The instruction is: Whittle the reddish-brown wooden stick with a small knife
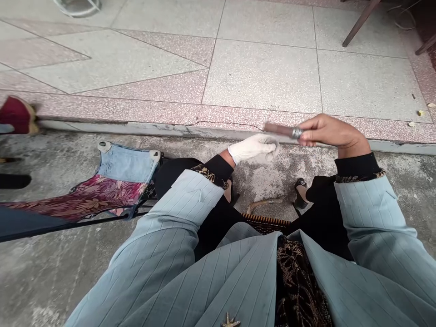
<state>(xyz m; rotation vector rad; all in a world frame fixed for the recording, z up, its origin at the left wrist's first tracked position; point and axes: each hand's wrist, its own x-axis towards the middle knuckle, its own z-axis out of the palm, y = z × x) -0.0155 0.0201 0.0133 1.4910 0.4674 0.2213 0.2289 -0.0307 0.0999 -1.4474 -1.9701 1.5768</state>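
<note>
My right hand (pixel 332 132) is bare and closed around a slim brown rod (pixel 281 130) with a silver band (pixel 297 132) near my fingers. The rod runs level toward my left hand (pixel 254 149), which wears a white glove (pixel 254 149) and is curled into a loose fist. The rod's far end sits just above the glove, and I cannot tell if they touch. Below, a curved, wavy brownish strip (pixel 264 203) lies on the concrete between my feet, and neither hand is near it.
Rough concrete lies under my hands, bounded ahead by a raised kerb (pixel 170 131) and speckled tile paving. A denim and floral fabric folding seat (pixel 112 184) stands to the left. Dark wooden legs (pixel 361 22) stand at the top right.
</note>
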